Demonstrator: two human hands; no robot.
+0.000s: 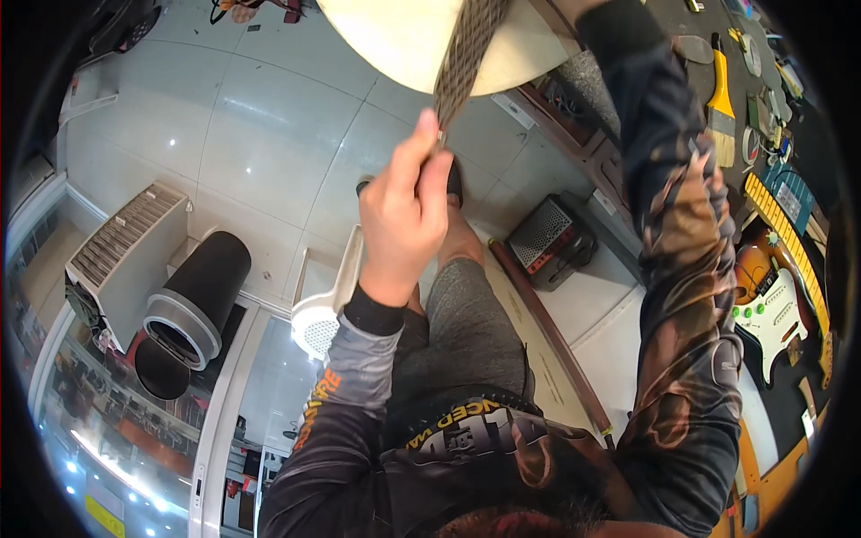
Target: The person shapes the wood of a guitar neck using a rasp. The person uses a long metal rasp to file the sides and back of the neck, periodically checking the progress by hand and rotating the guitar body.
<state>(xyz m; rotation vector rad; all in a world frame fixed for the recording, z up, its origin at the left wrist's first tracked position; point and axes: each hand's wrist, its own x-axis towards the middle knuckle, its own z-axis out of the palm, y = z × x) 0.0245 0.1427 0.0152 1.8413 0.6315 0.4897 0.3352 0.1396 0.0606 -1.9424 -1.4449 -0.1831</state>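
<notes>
My left hand (408, 211) is closed, with the thumb and forefinger pinching the narrow near end of a saw rasp (466, 54). The rasp is long and brown with a diamond lattice, and its far end runs out of the top edge. It lies across a pale, cream-coloured board with a rounded edge (386, 40), which is cut off by the top of the view. My right arm reaches up on the right to the board's far right side. Only a sliver of my right hand (578, 7) shows at the top edge; its fingers are hidden.
On the dark bench at right lie a yellow-handled brush (720, 108), a guitar neck (789, 233) and a sunburst guitar body (769, 309). Below are a black amplifier (549, 240), a black bin (202, 291), a slatted white box (130, 260) and a white perforated seat (318, 330).
</notes>
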